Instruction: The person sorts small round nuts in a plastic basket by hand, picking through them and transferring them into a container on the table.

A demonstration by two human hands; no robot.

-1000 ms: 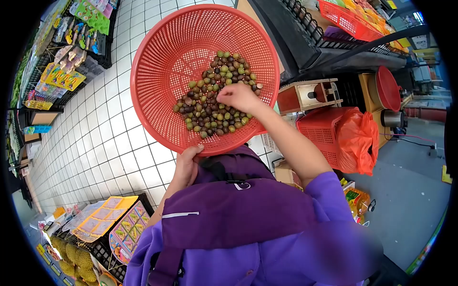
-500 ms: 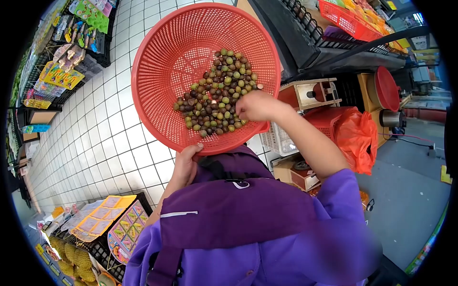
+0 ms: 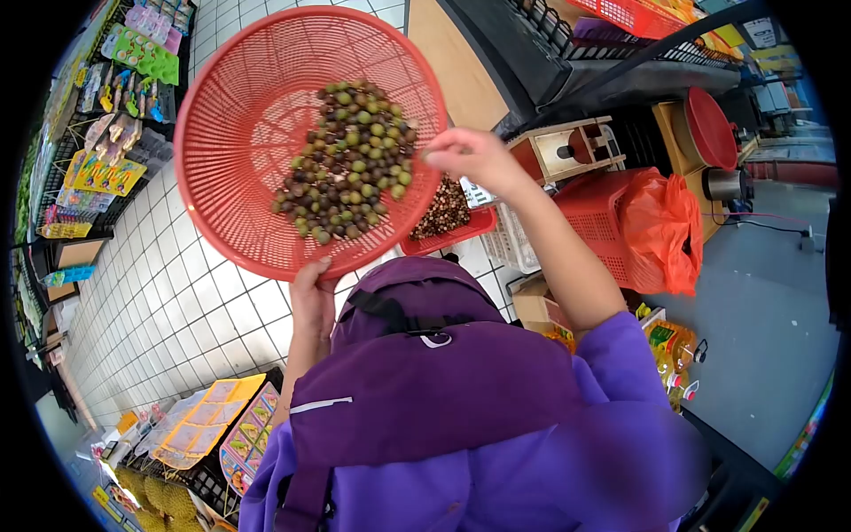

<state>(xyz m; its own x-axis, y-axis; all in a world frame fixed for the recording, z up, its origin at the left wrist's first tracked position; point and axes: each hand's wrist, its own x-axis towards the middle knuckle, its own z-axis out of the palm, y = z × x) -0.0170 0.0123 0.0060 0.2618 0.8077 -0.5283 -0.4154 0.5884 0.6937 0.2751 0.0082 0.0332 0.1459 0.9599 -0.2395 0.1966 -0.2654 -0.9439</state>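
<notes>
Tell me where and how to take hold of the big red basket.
Grip the basket by its rim, probably best from the near side, where the left hand has it, with the right hand steadying the right edge: the rim runs all round, and the fruit lies heaped toward that side.

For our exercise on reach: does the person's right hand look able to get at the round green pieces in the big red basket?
Probably yes: the right hand is by the rim of the red basket, which is open on top, and nothing visibly covers the round green pieces.
</notes>
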